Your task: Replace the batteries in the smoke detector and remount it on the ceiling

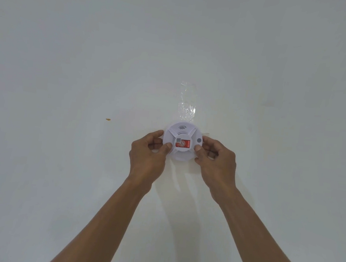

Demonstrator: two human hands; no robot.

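Observation:
A round white smoke detector (pixel 183 132) sits flat against the white ceiling (pixel 90 59), with a red sticker on its centre and a grey button near its right rim. My left hand (pixel 148 156) grips its left edge, thumb on the face and fingers behind the rim. On the opposite side my right hand (pixel 215 160) holds the right edge the same way. Both arms reach up from the bottom of the view. The mounting base behind the detector is hidden.
A strip of clear tape (pixel 187 104) is stuck to the ceiling just beyond the detector. More tape shows below the detector (pixel 181 174). A small orange mark (pixel 108 119) lies to the left.

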